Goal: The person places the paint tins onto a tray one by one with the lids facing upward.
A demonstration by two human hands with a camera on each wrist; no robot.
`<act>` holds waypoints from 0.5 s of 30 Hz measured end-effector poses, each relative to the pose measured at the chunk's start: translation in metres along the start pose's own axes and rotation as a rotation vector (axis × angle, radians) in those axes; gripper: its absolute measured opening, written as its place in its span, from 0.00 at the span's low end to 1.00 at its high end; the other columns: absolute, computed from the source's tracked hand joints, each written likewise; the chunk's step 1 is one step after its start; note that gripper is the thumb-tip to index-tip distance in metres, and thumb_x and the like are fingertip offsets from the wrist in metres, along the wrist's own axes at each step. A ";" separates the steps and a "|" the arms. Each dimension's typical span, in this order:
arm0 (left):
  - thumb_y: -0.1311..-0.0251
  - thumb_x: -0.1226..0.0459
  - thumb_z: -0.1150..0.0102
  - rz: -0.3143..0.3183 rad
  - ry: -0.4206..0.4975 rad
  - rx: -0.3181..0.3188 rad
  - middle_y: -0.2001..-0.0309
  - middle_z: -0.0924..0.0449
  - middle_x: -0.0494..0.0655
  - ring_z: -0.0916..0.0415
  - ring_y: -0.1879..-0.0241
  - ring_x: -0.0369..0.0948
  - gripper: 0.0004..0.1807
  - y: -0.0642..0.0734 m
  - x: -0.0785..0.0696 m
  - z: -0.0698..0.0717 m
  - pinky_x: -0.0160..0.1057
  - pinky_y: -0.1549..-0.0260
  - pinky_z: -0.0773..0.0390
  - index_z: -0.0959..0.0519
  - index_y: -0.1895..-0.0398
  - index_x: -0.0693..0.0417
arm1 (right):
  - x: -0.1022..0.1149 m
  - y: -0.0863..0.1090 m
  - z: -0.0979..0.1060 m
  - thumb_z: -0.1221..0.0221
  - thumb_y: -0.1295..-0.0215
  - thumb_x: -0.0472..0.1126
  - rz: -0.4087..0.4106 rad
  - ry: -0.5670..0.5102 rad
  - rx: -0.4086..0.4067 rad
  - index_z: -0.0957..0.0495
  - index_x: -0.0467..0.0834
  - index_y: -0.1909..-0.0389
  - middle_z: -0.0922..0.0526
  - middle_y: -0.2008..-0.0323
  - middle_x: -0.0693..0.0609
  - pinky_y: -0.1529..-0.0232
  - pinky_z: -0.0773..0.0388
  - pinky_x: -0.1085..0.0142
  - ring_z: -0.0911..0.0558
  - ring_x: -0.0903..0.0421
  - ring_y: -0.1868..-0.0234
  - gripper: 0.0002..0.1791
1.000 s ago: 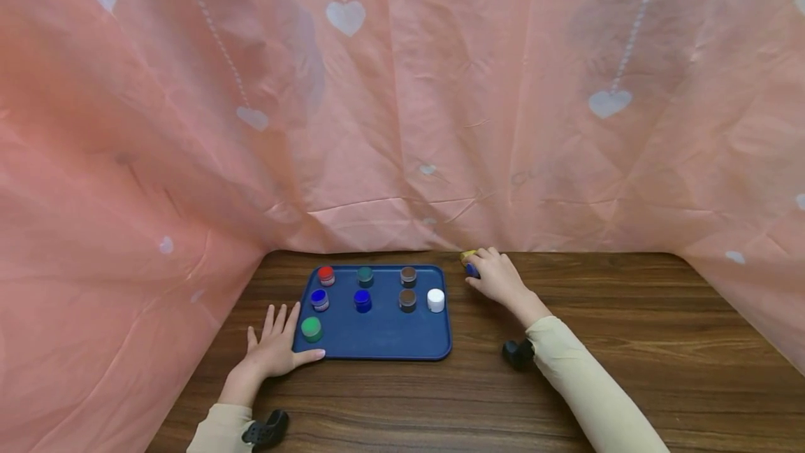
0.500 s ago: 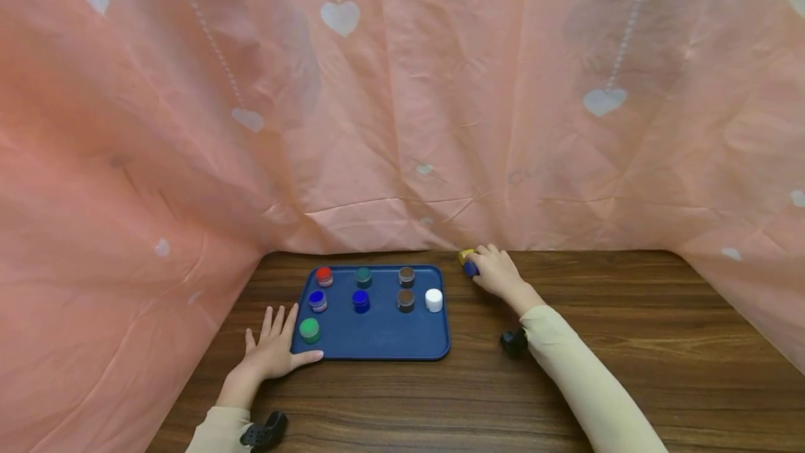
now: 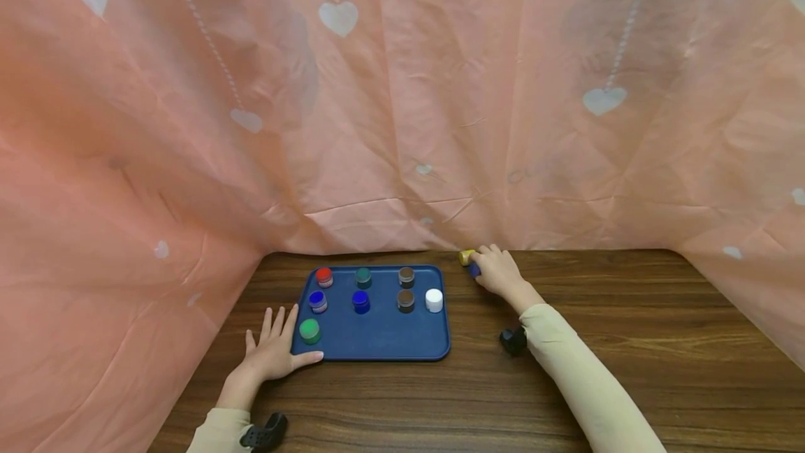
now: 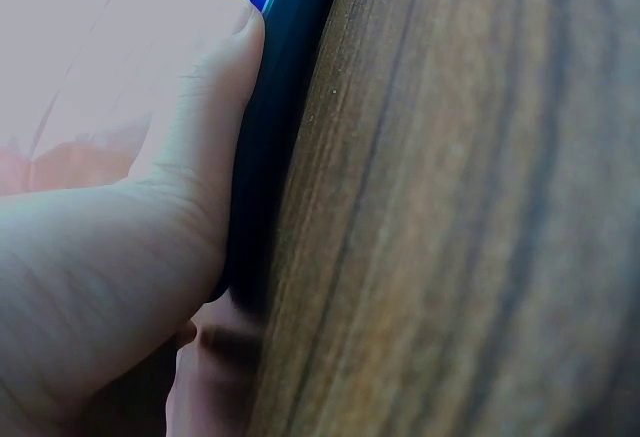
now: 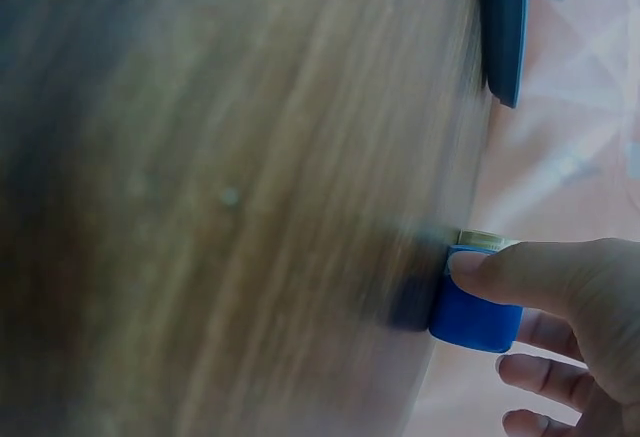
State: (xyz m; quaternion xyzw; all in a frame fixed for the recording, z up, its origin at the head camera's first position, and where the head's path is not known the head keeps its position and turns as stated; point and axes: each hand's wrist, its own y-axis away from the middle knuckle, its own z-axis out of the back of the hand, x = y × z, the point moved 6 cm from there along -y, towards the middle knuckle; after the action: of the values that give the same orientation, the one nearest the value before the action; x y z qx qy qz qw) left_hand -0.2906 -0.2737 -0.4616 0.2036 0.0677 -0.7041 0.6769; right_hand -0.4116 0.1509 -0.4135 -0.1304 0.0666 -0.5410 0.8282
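My left hand (image 3: 272, 354) lies against the left side of a blue tray (image 3: 377, 341), fingers spread and straight, thumb along its front rim. A green-lidded paint jar (image 3: 309, 331) stands on the tray close to that hand. Beyond the tray's right back corner, my right hand (image 3: 499, 275) holds a small blue paint jar (image 5: 472, 302) at the table, the thumb pressed on its side. Beside it is a yellow jar (image 3: 466, 257), partly behind the fingers in the head view.
The tray also bears red (image 3: 323, 277), teal (image 3: 363, 277), brown (image 3: 405, 300), blue (image 3: 360, 301) and white (image 3: 434, 300) paint jars. A pink heart-patterned curtain (image 3: 402, 124) hangs behind the wooden table (image 3: 629, 313).
My right hand has shifted the blue jar slightly right, and more of the yellow jar shows. The left hand stays on the tray; the head view has moved a little.
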 end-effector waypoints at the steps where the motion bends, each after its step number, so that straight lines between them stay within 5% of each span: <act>1: 0.54 0.28 0.41 -0.001 0.001 0.001 0.24 0.65 0.70 0.78 0.25 0.65 0.68 0.000 0.000 0.000 0.78 0.40 0.75 0.61 0.21 0.56 | 0.000 0.000 0.000 0.28 0.51 0.38 -0.002 -0.002 -0.001 0.18 0.42 0.55 0.18 0.55 0.42 0.60 0.25 0.48 0.23 0.42 0.54 0.19; 15: 0.55 0.27 0.42 -0.004 0.000 0.007 0.24 0.66 0.70 0.80 0.25 0.66 0.69 -0.001 0.001 -0.001 0.78 0.40 0.77 0.62 0.21 0.56 | -0.006 0.004 0.003 0.29 0.51 0.41 -0.032 -0.032 0.019 0.22 0.41 0.61 0.20 0.62 0.45 0.61 0.28 0.51 0.24 0.45 0.57 0.18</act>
State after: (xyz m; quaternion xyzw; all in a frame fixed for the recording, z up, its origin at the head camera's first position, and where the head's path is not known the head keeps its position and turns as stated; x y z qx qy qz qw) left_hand -0.2910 -0.2741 -0.4633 0.2059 0.0657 -0.7059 0.6746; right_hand -0.4098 0.1587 -0.4124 -0.1324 0.0462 -0.5525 0.8216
